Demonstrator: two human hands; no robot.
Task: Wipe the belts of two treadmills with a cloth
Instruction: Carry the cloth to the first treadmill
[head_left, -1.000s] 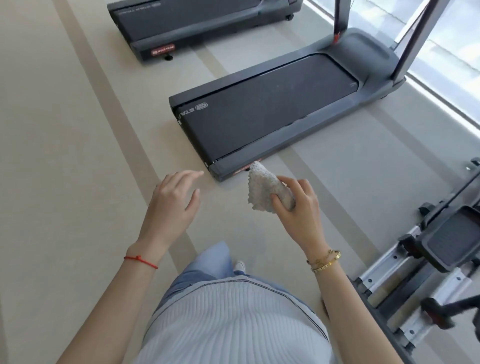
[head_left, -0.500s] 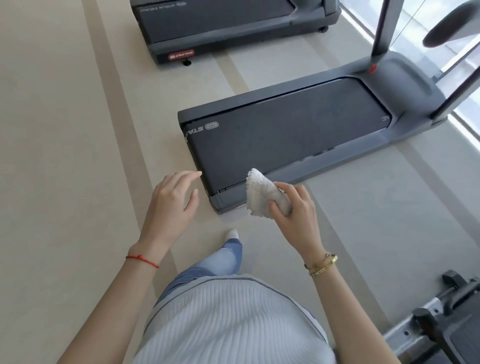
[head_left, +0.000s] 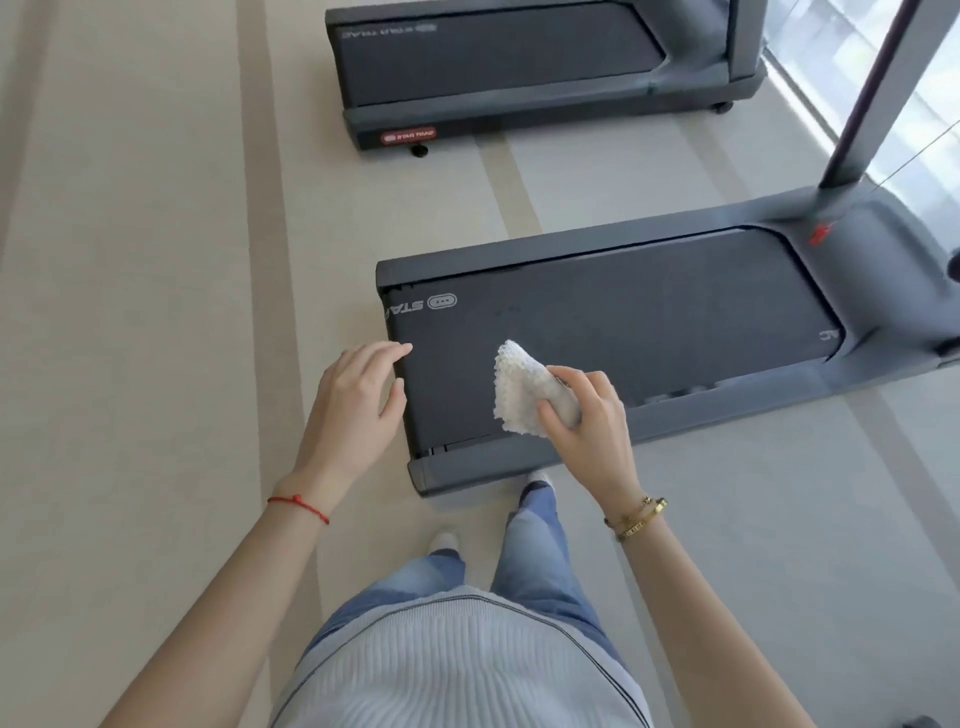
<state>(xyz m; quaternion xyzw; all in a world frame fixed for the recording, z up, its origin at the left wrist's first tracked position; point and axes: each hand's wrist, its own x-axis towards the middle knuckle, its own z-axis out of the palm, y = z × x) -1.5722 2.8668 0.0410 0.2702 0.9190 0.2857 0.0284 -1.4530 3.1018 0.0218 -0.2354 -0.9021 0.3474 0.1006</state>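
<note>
The near treadmill's belt (head_left: 623, 332) lies right below and ahead of the right hand (head_left: 587, 421), long axis running off to the right, so that hand, pinching the white cloth (head_left: 524, 389), is closer than the loose-fingered, empty left hand (head_left: 353, 405).

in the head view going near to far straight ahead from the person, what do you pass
Knit top → jeans → right hand gripping the white cloth → near treadmill belt → strip of beige floor → far treadmill belt.
</note>
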